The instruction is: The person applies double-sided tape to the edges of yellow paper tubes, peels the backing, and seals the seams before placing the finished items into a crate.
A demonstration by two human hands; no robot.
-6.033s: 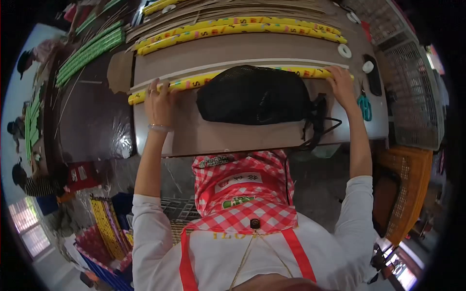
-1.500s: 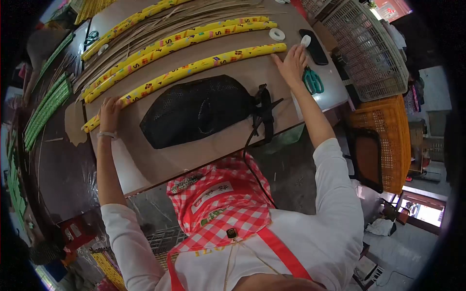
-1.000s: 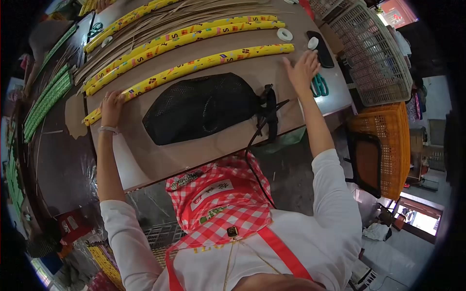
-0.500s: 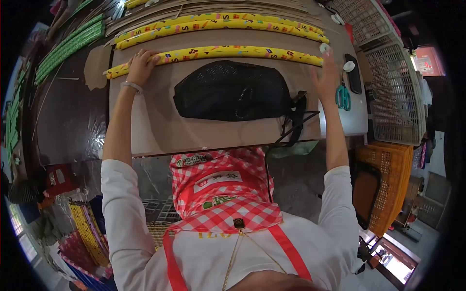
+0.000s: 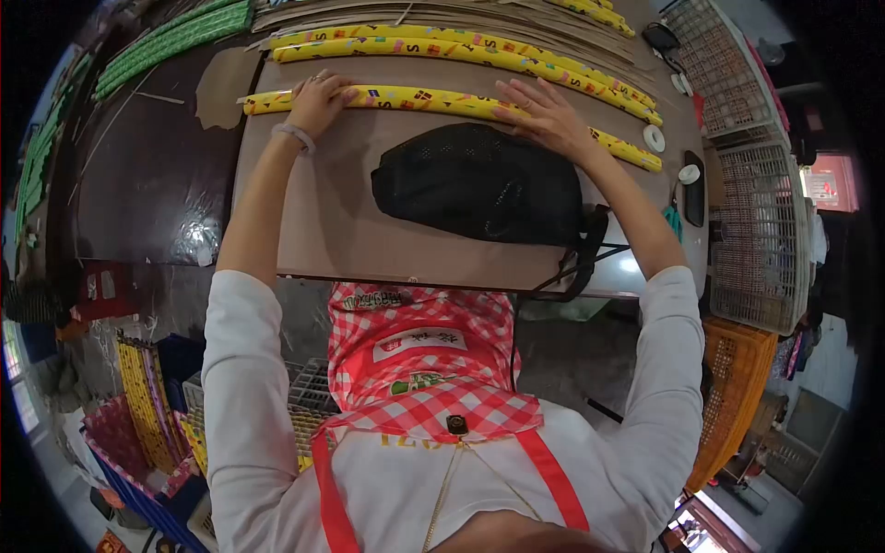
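Note:
A long roll of yellow patterned wrapping paper [image 5: 419,99] lies across the brown table, between two similar rolls and a black mesh bag. My left hand [image 5: 320,101] has its fingers curled over the roll near the left end. Farther along it, my right hand [image 5: 546,118] lies on the roll with fingers outstretched and slightly apart. The black mesh bag [image 5: 475,184] sits just below the roll, its strap trailing to the right. A white tape roll [image 5: 654,138] is by the right end of the yellow roll.
More yellow rolls [image 5: 461,51] and brown paper strips [image 5: 516,18] lie at the back. Green rolls [image 5: 175,44] are at the far left. Teal scissors [image 5: 672,219] and a black case [image 5: 693,195] lie at the right, beside plastic crates [image 5: 758,230].
My right hand has moved left from the roll's right end onto its body. My left hand stays near the left end. The whole view has shifted, with the table turned slightly.

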